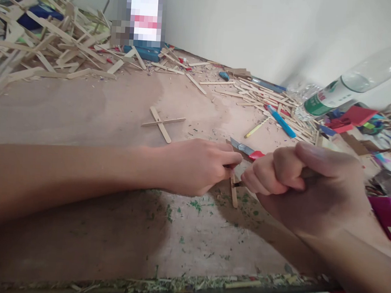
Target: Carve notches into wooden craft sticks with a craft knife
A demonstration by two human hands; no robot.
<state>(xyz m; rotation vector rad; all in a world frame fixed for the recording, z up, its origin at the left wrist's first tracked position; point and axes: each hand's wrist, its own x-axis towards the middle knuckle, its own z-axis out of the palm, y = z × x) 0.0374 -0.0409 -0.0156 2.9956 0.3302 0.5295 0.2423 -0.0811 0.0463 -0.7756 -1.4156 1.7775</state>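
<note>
Near the middle of the table, my left hand (201,166) presses its closed fingers on a wooden craft stick (233,195), holding it against the tabletop. My right hand (299,179) is curled in a fist just right of that stick. A small dark tip (238,184) sticks out from the fist and meets the stick's side; the rest of it is hidden inside the hand. Behind the hands lies a utility knife (243,147) with a bare blade and red handle. Two craft sticks crossed in an X (160,123) rest beyond my left forearm.
A heap of craft sticks (72,37) fills the back left. More loose sticks (258,95), a yellow drill bit (256,128), a blue pen-like tool (281,121) and a tilted plastic bottle (338,93) lie at the right. Green shavings (196,205) dot the table (110,238).
</note>
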